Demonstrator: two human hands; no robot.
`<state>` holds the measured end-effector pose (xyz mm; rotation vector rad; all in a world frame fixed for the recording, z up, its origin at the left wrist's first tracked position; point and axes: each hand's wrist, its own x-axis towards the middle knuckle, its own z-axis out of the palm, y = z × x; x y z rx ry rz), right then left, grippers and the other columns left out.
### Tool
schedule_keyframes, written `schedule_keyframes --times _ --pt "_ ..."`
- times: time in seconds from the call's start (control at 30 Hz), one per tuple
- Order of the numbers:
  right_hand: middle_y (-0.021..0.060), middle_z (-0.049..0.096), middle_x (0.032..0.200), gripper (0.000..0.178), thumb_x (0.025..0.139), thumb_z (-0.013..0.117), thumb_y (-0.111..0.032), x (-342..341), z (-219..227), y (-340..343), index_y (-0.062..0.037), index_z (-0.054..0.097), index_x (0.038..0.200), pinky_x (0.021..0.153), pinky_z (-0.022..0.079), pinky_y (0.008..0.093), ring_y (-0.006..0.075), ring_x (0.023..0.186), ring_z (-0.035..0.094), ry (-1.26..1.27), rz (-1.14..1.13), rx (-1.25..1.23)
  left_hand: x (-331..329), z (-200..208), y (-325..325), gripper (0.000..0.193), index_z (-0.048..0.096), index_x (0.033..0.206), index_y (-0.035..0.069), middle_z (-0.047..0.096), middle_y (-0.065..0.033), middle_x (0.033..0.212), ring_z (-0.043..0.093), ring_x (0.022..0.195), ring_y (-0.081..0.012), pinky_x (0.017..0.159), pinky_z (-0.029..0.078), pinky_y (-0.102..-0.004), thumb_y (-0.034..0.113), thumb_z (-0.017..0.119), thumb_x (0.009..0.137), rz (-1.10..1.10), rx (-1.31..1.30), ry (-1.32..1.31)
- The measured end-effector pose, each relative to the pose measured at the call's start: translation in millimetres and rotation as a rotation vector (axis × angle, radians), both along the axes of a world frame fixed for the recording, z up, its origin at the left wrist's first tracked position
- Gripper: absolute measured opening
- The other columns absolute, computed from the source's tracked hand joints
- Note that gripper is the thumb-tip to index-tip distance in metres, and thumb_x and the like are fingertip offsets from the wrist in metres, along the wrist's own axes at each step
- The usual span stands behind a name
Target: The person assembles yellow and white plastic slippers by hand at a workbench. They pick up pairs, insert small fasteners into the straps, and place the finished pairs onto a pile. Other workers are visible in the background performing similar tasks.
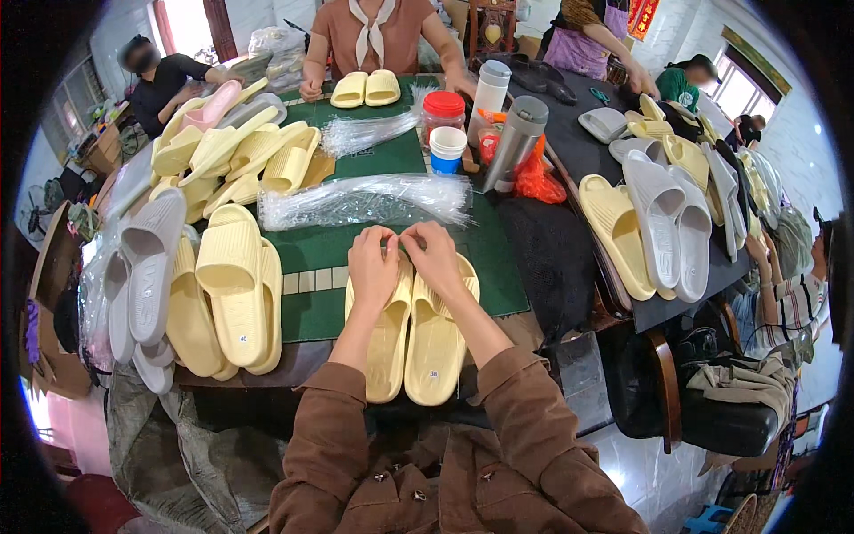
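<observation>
A pair of pale yellow slide slippers [434,356] lies side by side at the near edge of the table, toes pointing away from me. My left hand [374,265] rests over the left slipper's strap, and my right hand [435,256] is over the right one's. Both hands are closed, thumbs and fingertips pinched close together above the gap between the straps. Whatever they pinch is too small to make out. Just beyond my fingertips lies a bundle of thin clear plastic strips [365,201] in a clear bag.
Yellow slippers [233,285] and grey slippers [149,258] are piled at left. A steel tumbler [518,142], a red-lidded jar [444,114] and a paper cup [447,149] stand beyond my right hand. Across the green mat [311,233], a person sits behind another yellow pair [366,89]. More slippers [654,214] cover the right-hand table.
</observation>
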<state>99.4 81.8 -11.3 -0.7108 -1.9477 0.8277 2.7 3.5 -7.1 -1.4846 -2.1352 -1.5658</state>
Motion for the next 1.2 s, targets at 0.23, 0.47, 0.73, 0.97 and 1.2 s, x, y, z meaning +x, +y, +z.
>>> schedule_keyframes --times 0.23,0.47,0.73,0.97,1.2 --pt "0.0099 0.06 0.082 0.008 0.082 0.065 -0.013 0.5 -2.3 4.1 -0.0054 0.067 0.084 0.077 0.044 0.0384 0.0273 0.08 0.056 -0.031 -0.012 0.004 -2.1 -4.4 2.4 0.01 0.057 0.083 0.0 0.058 -0.0136 0.081 0.057 0.079 -0.0318 0.068 0.045 -0.0415 0.009 0.059 0.086 0.038 0.007 0.017" --pt "0.0103 0.06 0.082 0.007 0.082 0.065 -0.012 0.1 -2.7 3.3 -0.0053 0.066 0.084 0.076 0.044 0.0386 0.0275 0.081 0.057 0.028 -0.013 -0.039 -1.3 -2.9 0.4 0.009 0.059 0.085 0.001 0.058 -0.0136 0.08 0.057 0.077 -0.0328 0.069 0.044 -0.0426 0.009 0.059 0.086 0.044 -0.032 0.048" --pt "0.0115 0.06 0.083 0.007 0.081 0.064 -0.011 0.3 -3.4 2.6 -0.005 0.065 0.084 0.076 0.044 0.0394 0.0292 0.082 0.057 0.003 -0.01 -0.027 -1.2 -1.3 2.2 0.009 0.06 0.087 0.002 0.061 -0.0126 0.083 0.06 0.08 -0.0314 0.071 0.046 -0.0418 0.01 0.061 0.086 0.001 -0.018 0.041" --pt "0.0111 0.06 0.083 0.008 0.082 0.064 -0.012 0.0 -5.0 4.8 -0.0047 0.065 0.085 0.077 0.045 0.039 0.0282 0.082 0.057 0.028 -0.015 -0.054 -0.8 1.0 1.2 0.008 0.06 0.087 0.003 0.062 -0.0122 0.082 0.06 0.078 -0.0302 0.069 0.046 -0.0398 0.01 0.062 0.086 -0.013 -0.073 0.001" --pt "0.0108 0.061 0.084 0.007 0.081 0.066 -0.01 1.2 -2.3 2.7 -0.0041 0.064 0.085 0.077 0.045 0.039 0.0278 0.082 0.057 0.021 -0.019 -0.056 -2.6 -5.5 1.4 0.004 0.057 0.087 0.006 0.06 -0.0077 0.083 0.058 0.082 -0.0297 0.073 0.042 -0.0425 0.01 0.059 0.087 -0.035 -0.072 -0.018"
